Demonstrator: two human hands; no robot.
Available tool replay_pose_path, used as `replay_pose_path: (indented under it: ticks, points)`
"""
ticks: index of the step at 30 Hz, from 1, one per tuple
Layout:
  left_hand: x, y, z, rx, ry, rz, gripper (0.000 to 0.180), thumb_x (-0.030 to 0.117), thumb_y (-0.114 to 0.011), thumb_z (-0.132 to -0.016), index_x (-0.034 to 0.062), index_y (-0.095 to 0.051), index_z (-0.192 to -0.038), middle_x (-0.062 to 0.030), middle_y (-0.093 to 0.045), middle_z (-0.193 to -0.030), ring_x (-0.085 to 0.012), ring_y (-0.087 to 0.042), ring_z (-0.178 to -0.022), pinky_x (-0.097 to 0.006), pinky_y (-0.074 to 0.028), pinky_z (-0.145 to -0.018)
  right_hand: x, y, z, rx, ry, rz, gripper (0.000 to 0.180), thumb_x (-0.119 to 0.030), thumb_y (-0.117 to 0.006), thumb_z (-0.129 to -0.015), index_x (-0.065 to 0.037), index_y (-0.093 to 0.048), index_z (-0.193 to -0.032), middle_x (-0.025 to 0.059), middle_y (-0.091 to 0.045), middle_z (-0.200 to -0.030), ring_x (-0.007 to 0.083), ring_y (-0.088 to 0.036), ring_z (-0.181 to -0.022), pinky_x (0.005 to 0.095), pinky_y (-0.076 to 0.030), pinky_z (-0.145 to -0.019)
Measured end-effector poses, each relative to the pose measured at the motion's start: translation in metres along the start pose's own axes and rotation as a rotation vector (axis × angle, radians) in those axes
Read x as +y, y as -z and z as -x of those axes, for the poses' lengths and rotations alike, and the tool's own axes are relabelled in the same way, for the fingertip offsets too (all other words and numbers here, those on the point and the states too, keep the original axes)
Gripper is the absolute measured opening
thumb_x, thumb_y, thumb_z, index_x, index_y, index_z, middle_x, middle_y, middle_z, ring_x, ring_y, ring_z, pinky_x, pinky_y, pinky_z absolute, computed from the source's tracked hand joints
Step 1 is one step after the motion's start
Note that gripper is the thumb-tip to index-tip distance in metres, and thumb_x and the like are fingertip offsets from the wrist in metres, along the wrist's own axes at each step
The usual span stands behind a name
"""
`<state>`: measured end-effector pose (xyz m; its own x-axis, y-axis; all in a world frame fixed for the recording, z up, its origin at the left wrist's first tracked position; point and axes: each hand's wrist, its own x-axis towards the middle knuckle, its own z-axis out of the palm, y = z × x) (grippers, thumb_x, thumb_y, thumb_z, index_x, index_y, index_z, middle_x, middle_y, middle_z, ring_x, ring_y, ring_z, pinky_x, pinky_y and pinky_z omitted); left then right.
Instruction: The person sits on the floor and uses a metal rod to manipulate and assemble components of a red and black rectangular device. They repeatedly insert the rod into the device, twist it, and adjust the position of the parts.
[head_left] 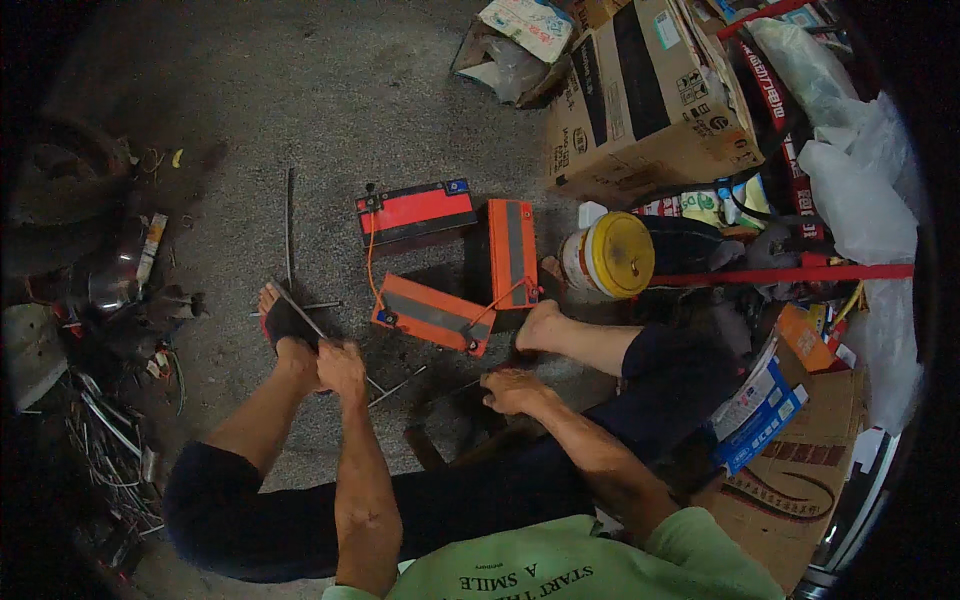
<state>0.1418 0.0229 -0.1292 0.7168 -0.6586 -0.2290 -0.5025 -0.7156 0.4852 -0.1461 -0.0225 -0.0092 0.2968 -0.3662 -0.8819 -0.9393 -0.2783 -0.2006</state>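
My left hand is closed around a long, thin, flat metal strip, which slants up and away to the left over my sandaled left foot. To the right, my right hand hangs above the floor with curled fingers; whatever they may hold is too small and dark to name. Beyond both hands lie three block-shaped batteries: a red and black one, an orange one with a grey stripe, and another orange one nearest me. An orange wire links the red battery and the nearest one.
Thin metal rods and a long dark bar lie on the grey floor. A yellow-lidded bucket stands by my right foot. Large cardboard boxes fill the far right. Scrap wires clutter the left edge.
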Motion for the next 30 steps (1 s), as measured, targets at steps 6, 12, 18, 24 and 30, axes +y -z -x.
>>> replay_pose_path:
  ticks: [6,12,18,24,30]
  points:
    - [0.034,0.081,-0.026,0.059,0.039,0.053,0.035,0.03,-0.058,-0.082,-0.0029,-0.061,-0.095,-0.0226,-0.064,-0.082,-0.0425,-0.064,-0.078,-0.053,-0.051,-0.071,-0.051,0.031,0.048,-0.022,0.286,-0.175,0.063,-0.045,-0.066,-0.09,-0.003,-0.053,-0.135,0.023,-0.062,-0.125,0.036,-0.056,-0.121,0.0441,-0.045,-0.1]
    - [0.133,0.165,0.004,-0.584,0.353,1.023,0.016,0.017,-0.056,-0.09,0.002,-0.054,-0.092,-0.016,-0.064,-0.073,-0.0296,-0.067,-0.061,-0.041,-0.055,-0.051,-0.067,0.04,0.102,0.43,0.635,-0.732,0.073,-0.045,-0.067,-0.091,0.005,-0.044,-0.139,0.0261,-0.059,-0.123,0.0288,-0.067,-0.093,0.0433,-0.05,-0.091]
    - [0.191,0.165,0.104,-0.995,0.258,1.516,0.017,0.016,-0.066,-0.094,0.004,-0.058,-0.102,-0.0132,-0.069,-0.086,-0.0275,-0.073,-0.073,-0.032,-0.059,-0.053,-0.042,0.076,0.181,0.325,0.53,-1.657,0.037,-0.013,-0.048,-0.103,0.002,-0.047,-0.137,0.0012,-0.056,-0.074,0.0078,-0.051,-0.065,0.0251,-0.042,-0.058]
    - [0.194,0.117,0.14,-1.144,0.5,1.631,0.019,0.023,-0.061,-0.099,0.004,-0.058,-0.1,-0.011,-0.068,-0.086,-0.02,-0.07,-0.071,-0.028,-0.057,-0.056,-0.035,0.099,0.272,0.751,0.112,-0.837,0.028,-0.014,-0.055,-0.099,0.003,-0.064,-0.118,-0.0047,-0.048,-0.066,0.0037,-0.042,-0.059,0.0229,-0.032,-0.053]
    - [0.18,0.078,0.15,-1.149,0.735,1.646,0.018,0.026,-0.062,-0.098,0.0085,-0.058,-0.098,-0.007,-0.066,-0.084,-0.0176,-0.067,-0.069,-0.029,-0.054,-0.056,-0.037,0.083,0.268,0.743,0.048,-0.67,0.022,-0.012,-0.059,-0.096,0.001,-0.068,-0.112,-0.0029,-0.051,-0.065,0.0042,-0.043,-0.06,0.0248,-0.033,-0.053]
